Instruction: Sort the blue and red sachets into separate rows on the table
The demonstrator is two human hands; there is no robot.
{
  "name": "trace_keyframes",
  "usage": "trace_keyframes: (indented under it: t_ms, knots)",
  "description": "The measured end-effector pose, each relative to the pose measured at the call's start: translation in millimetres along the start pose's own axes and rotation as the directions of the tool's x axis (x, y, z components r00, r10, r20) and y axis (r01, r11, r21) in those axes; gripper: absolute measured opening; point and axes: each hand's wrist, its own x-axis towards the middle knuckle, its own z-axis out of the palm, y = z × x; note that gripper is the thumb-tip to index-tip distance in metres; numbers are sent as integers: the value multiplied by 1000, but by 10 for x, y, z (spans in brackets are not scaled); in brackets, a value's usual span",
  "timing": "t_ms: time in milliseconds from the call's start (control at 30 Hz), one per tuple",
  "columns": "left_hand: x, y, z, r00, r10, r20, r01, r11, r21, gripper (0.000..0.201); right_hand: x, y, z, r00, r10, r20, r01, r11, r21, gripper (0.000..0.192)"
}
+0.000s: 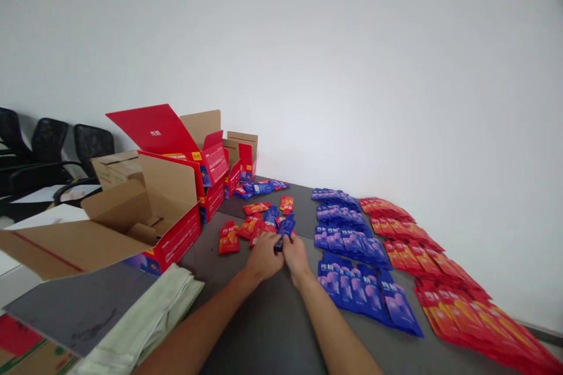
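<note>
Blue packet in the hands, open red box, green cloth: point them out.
blue packet (287,227), head view, its upper face above the fingers
red box (176,240), head view, its red front wall
green cloth (149,310), head view, its folded top

It looks like an office packing room: black office chairs (53,152), a plain white wall (352,41), open cardboard boxes (145,211) on a grey table (264,328).

A plain white wall (334,58) rises behind the grey table (272,322); black chairs (53,152) stand left.
</note>
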Motion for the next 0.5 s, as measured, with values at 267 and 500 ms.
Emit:
trace_keyframes:
  t_ms: [267, 500]
  knots:
    - [611, -245, 141, 970, -230, 76, 205, 946, 252, 34, 69, 227, -211, 998, 52, -31, -55, 994, -91, 33]
    - [876, -364, 421, 894, -445, -49, 431, 828, 358, 39, 94, 255, -305, 999, 37, -37, -42, 987, -153, 28]
